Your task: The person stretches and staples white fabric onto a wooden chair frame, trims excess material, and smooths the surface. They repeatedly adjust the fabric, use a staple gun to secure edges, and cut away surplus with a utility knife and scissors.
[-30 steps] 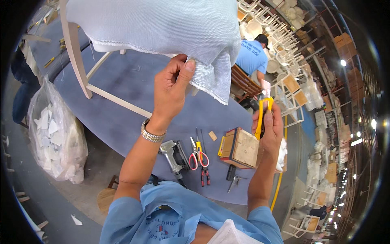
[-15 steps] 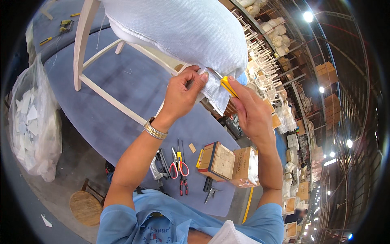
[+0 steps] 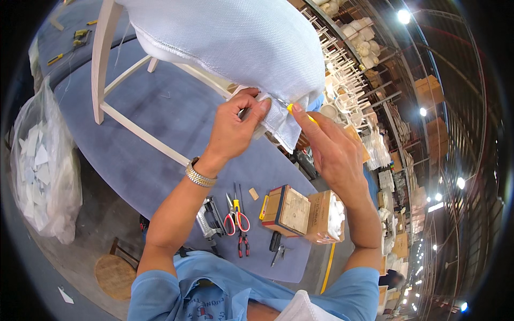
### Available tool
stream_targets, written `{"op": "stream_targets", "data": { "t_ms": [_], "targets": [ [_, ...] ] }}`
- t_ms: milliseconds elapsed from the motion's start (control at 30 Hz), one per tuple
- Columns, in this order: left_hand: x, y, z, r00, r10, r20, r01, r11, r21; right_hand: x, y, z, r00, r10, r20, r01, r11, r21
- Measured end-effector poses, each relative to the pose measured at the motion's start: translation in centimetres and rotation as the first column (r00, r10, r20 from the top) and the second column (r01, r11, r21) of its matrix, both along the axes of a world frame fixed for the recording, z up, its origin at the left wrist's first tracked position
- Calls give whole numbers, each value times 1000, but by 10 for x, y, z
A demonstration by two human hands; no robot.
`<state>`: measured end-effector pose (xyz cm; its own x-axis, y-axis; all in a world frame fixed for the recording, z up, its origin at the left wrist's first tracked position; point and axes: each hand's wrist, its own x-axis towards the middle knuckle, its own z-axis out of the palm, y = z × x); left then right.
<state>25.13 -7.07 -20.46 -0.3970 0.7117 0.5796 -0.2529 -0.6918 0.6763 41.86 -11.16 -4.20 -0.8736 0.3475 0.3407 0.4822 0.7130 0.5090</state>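
Observation:
A chair with a padded seat [image 3: 225, 43] in light blue-grey woven fabric and pale wooden legs [image 3: 99, 64] lies tipped on the table. My left hand [image 3: 235, 125], with a metal watch on its wrist, pinches the loose edge of the fabric flap [image 3: 284, 125] that hangs below the seat's seam. In my right hand [image 3: 337, 152] is a yellow utility knife [image 3: 304, 114], mostly covered by the fingers. Its thin blade points left to the fabric close to my left fingertips; whether it is cutting cannot be made out.
On the blue-grey table [image 3: 144, 128] nearer me lie a staple gun [image 3: 208, 219], red-handled scissors [image 3: 235, 219], pliers [image 3: 243, 246] and a wooden block box [image 3: 287, 211] beside a cardboard carton [image 3: 321, 216]. A bag of scraps [image 3: 43, 171] and a wooden stool [image 3: 115, 275] stand left.
My right hand has moved slightly up and left with the knife, its blade now lower along the fabric. My left hand still pinches the flap. The view has shifted a little.

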Motion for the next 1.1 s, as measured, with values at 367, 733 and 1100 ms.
{"op": "stream_targets", "data": {
  "t_ms": [367, 733, 1100],
  "targets": [
    [-5, 4, -8, 994, -102, 25, 102, 995, 19, 9, -10, 9, 993, -77, 94, 75, 997, 26],
    [-4, 2, -10, 988, -151, 45, 149, 988, 39, 28, -13, 9, 993, -79, 83, 75, 996, 49],
    [0, 2, -8, 996, -81, 46, 80, 996, 37, 6, 1, -2, 996, 61, -67, -60, 998, 17]
  ]
}}
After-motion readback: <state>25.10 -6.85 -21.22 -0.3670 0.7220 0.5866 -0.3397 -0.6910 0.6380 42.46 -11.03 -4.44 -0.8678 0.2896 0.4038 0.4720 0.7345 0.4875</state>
